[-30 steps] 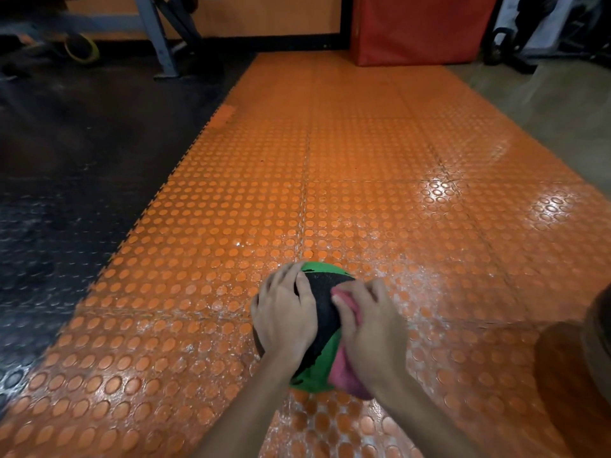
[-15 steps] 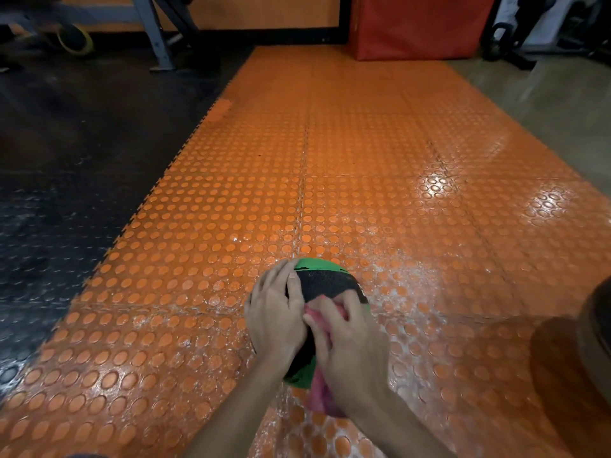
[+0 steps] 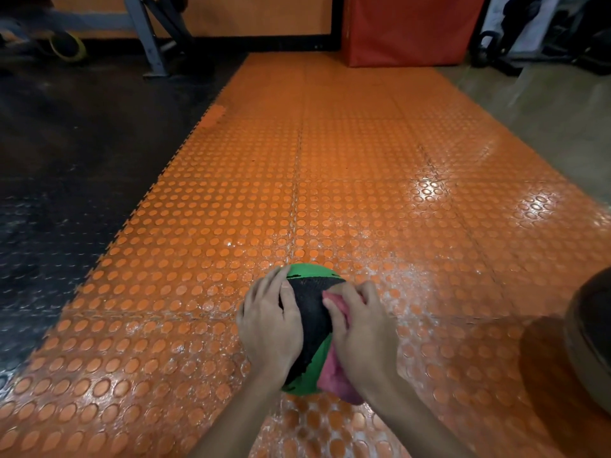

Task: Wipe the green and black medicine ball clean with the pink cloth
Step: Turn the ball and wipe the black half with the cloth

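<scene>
The medicine ball (image 3: 312,312) sits on the orange studded floor (image 3: 231,226), held between both hands. The left hand (image 3: 269,328) lies against the ball's left flank with its fingers spread over the curve and its thumb on the black band. It braces the ball and pinches nothing. The right hand (image 3: 363,335) curls its fingers over the pink cloth (image 3: 335,380), bunching it and pressing it onto the ball's right side. Folds of the cloth spill out below the palm toward the wrist.

Between the two grips a strip of black rubber and a green wedge lie bare, and a green cap shows beyond the fingertips. The wiping looks to be mid-course — only the right side has cloth on it. Nothing shows whether the bare strip is already clean. The flank under the left palm and the underside against the floor probably remain, so the ball would need turning. Well out to the right of the cloth hand, a dark round object (image 3: 591,342) sits at the frame's edge.
</scene>
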Motion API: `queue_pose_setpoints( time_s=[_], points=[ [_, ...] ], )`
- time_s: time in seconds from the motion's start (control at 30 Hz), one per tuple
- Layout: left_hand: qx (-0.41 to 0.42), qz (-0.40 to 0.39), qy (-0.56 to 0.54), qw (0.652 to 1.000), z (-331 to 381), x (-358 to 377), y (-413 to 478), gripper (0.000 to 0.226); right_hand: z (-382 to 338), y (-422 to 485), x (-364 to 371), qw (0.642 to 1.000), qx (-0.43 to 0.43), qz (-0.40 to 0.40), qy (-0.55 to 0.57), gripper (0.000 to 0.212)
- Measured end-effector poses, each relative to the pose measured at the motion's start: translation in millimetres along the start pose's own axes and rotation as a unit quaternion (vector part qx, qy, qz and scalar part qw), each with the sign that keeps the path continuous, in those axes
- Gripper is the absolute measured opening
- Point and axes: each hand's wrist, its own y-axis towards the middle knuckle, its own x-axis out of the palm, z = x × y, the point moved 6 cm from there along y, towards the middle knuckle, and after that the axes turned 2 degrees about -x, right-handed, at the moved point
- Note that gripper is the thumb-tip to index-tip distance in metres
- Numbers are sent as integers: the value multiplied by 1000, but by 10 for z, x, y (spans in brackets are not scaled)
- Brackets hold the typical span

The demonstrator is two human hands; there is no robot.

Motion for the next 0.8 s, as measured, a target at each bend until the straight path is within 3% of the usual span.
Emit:
queue_pose_setpoints(
  time_s=[0.07, 0.13, 0.27, 0.47, 0.53, 0.63, 0.73, 0.8],
  points=[
    [7, 8, -31, 999, -60, -48, -17, 53, -34, -23, 20, 999, -36, 6, -9, 26],
    [14, 17, -38, 999, -80, -74, -62, 55, 216, 66, 72, 999, 27, -9, 17, 33],
    [44, 16, 12, 999, 47, 16, -168, 63, 678, 228, 144, 985, 151, -77, 29, 15],
    [89, 3, 47, 995, 229, 61, -185, 62, 72, 52, -85, 1000, -16, -16, -22, 14],
    [112, -23, 22, 993, 228, 33, -149, 58, 192, 16, -96, 1000, 4, -6, 0, 12],
    [2, -99, -126, 987, -44, 54, 42, 37, 498, 17, -137, 994, 99, -7, 53, 14],
    [-138, -135, -221, 956, -317, 232, 53, 42, 765, 81, -113, 990, 135, -25, 41, 9],
    [-163, -124, -251, 946, -225, 337, -47, 42, 880, 170, -173, 984, 168, -36, 46, 9]
  ],
)
